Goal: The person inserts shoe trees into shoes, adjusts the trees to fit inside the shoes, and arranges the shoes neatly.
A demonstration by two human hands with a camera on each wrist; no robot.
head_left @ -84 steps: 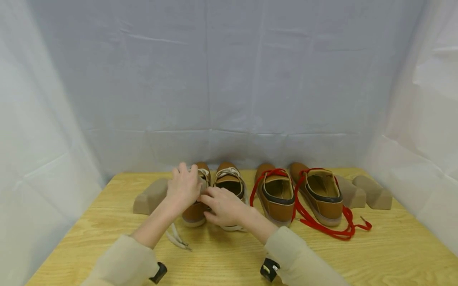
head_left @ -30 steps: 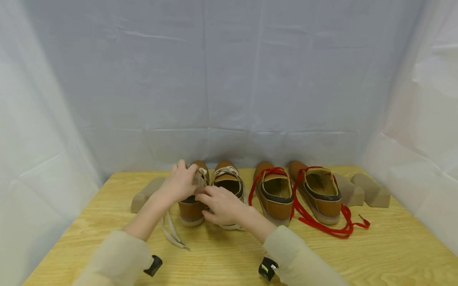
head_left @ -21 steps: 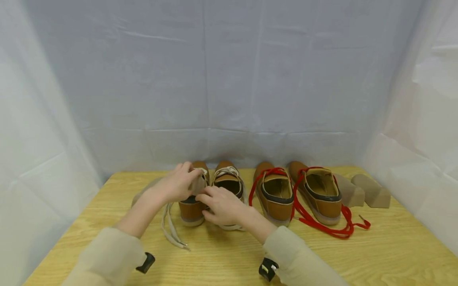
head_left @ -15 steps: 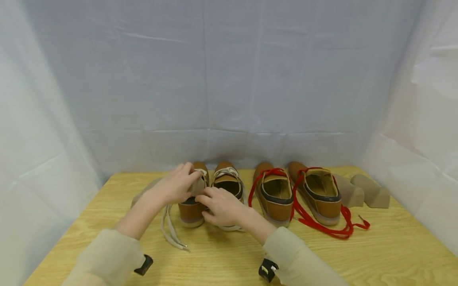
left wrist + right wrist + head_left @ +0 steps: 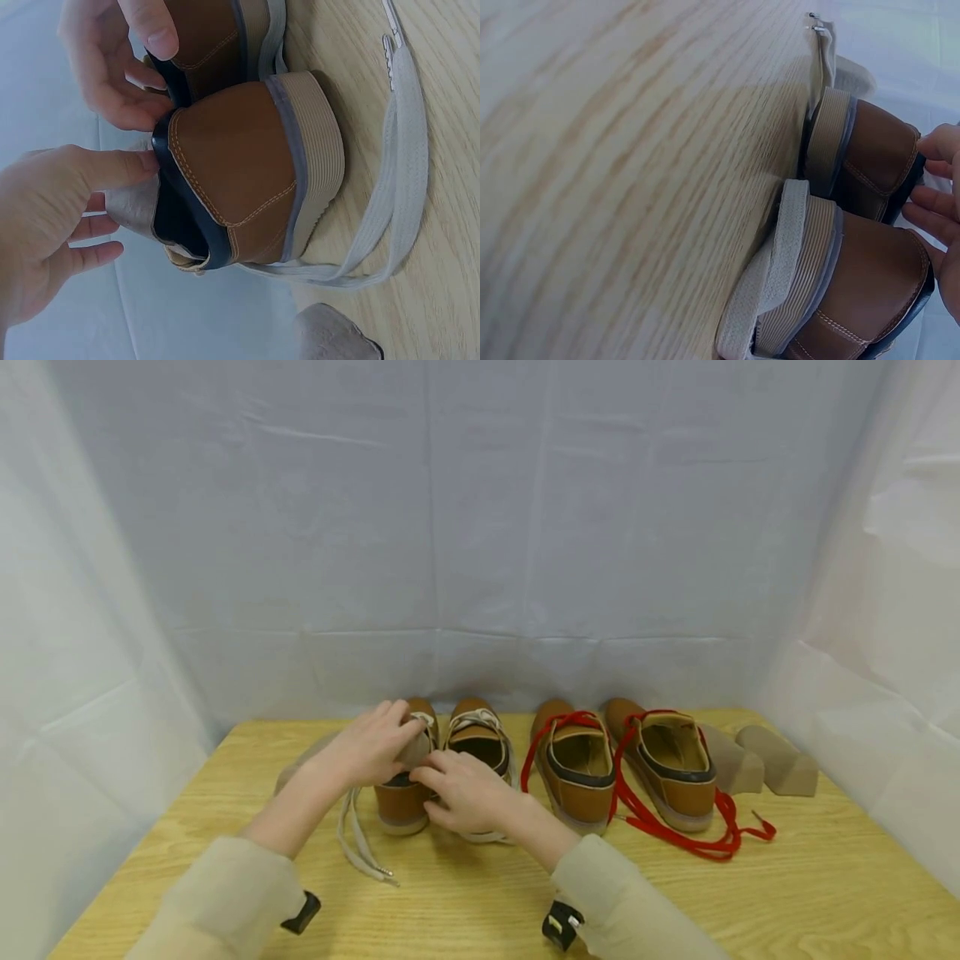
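**Both hands at the leftmost shoe**

The left hand (image 5: pixel 367 750) grasps a grey-beige shoe insert (image 5: pixel 133 212) in the opening of the tan leather shoe with cream laces (image 5: pixel 403 793), which stands at about 11 o'clock on the light wooden table (image 5: pixel 480 893). The right hand (image 5: pixel 465 793) pinches that shoe's dark heel collar from 3 o'clock. Its loose cream laces (image 5: pixel 358 847) trail toward 7 o'clock. A matching cream-laced shoe (image 5: pixel 480 739) stands just beside it.
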